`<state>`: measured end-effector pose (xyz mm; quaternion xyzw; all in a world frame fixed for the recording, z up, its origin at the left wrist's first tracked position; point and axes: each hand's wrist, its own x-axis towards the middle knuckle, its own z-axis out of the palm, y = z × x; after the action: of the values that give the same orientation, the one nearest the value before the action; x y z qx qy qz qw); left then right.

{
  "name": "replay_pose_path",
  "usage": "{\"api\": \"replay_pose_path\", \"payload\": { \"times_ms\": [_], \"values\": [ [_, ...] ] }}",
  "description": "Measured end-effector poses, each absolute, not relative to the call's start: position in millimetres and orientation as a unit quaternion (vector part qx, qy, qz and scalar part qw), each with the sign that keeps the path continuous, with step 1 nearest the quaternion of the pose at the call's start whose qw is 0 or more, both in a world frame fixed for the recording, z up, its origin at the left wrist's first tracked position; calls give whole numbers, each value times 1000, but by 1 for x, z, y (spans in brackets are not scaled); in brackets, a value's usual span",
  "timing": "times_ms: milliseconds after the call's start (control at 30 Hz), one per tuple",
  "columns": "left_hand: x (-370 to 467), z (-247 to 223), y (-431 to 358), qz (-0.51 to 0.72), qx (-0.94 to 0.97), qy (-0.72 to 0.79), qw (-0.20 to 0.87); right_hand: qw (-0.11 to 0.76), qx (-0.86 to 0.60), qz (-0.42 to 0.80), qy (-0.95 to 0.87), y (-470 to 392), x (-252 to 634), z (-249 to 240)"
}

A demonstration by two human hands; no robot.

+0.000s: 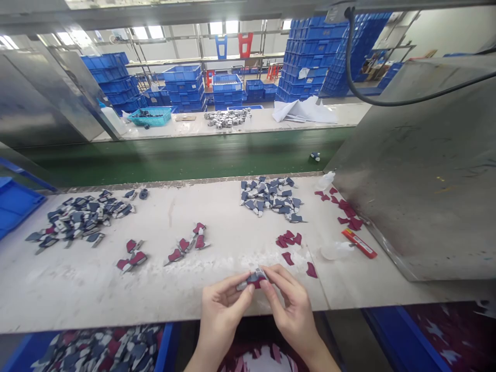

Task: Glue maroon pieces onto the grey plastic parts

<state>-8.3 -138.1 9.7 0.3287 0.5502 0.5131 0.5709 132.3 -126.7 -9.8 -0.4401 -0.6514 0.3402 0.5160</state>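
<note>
Near the front edge of the white table [217, 305], my left hand [227, 305] and my right hand [289, 302] pinch one small grey part with a dark red piece on it [253, 279] between their fingertips. Ahead and to the right lie loose dark red pieces [287, 238]. Beyond them is a pile of navy and white parts [271, 199]. To the left are several parts with dark red faces [182, 245], and more [133, 256] further left. A larger heap of navy and grey parts [83, 217] lies at the far left.
A green conveyor belt [174, 157] runs behind the table. A metal panel [426, 170] stands at right, near a red-orange packet [359, 244] and more dark red pieces [349, 209]. Blue bins sit below the front edge, including one of mixed parts [170, 346].
</note>
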Motion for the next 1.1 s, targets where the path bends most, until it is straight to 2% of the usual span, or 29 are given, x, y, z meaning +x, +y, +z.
{"api": "replay_pose_path", "payload": {
  "times_ms": [333, 467, 533, 667, 733, 900, 1100],
  "values": [
    [-19, -16, -135, 498, 424, 545, 525, 494, -491, 507, -508, -120, 129, -22],
    [-27, -12, -131, 481, 480, 512, 525, 480, -491, 526, -502, -117, 130, -24],
    [-30, -11, -131, 485, 470, 519, 524, 491, -493, 470, -543, -117, 133, -24],
    [-31, -5, -132, 480, 420, 511, 576, 529, -450, 216, -686, -114, 142, -21],
    [-30, 1, -132, 475, 409, 493, 603, 516, -401, 143, -743, -111, 146, -17],
    [-27, 9, -133, 472, 385, 481, 631, 485, -346, 126, -793, -105, 151, -12],
    [-24, 8, -134, 468, 378, 488, 632, 525, -345, 72, -775, -107, 147, -18]
  ]
}}
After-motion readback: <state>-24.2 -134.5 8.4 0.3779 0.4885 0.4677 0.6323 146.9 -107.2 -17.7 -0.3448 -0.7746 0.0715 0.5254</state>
